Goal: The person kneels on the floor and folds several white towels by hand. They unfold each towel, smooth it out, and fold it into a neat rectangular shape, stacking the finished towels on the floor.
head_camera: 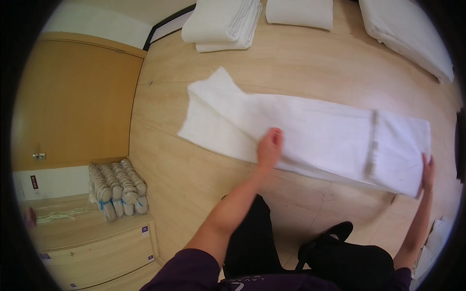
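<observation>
A long white towel or similar cloth (pixel 320 131) stretches across the middle over a light wood-look surface (pixel 196 171). Its far left end spreads into two uneven corners, and a crosswise band runs near its right end. My left hand (pixel 270 147) is blurred and curled like a fist over the cloth's near side. Whether its fingers pinch any fabric is hidden. At the right end, my right hand (pixel 428 171) grips the short edge, thumb on the near face.
Folded white cloths stand in a stack (pixel 222 25) at the top, beside another folded one (pixel 299 14) and a larger white bundle (pixel 407 32). At left are a wooden door (pixel 76 105) and bagged slippers (pixel 118 189) on a drawer cabinet (pixel 98 262).
</observation>
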